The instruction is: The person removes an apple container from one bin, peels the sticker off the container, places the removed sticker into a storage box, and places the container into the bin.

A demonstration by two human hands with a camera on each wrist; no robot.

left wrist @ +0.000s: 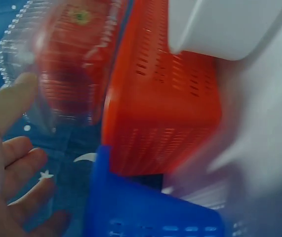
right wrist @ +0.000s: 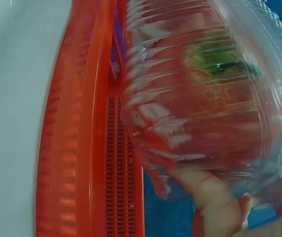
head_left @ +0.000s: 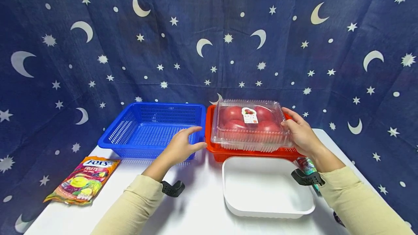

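Note:
My right hand [head_left: 302, 133] grips the right end of a clear plastic clamshell box [head_left: 249, 126], thumb at its near corner. Inside lie several round red fruits [right wrist: 205, 113] with green stems, under a white label. The box sits tilted over the red basket [head_left: 225, 152]; whether it rests on the rim I cannot tell. Beside the right rim of the blue basket [head_left: 151, 151], my left hand [head_left: 183, 146] holds nothing. Its fingers and thumb are spread toward the box's left end, with a gap between in the head view.
A white tub [head_left: 269, 188] stands in front of the red basket. On the left lies an orange FOX'S candy bag [head_left: 85, 180]. A green package [head_left: 307, 165] is partly hidden behind my right wrist, and a dark object [head_left: 338, 218] shows under the sleeve. A starry curtain encloses the table.

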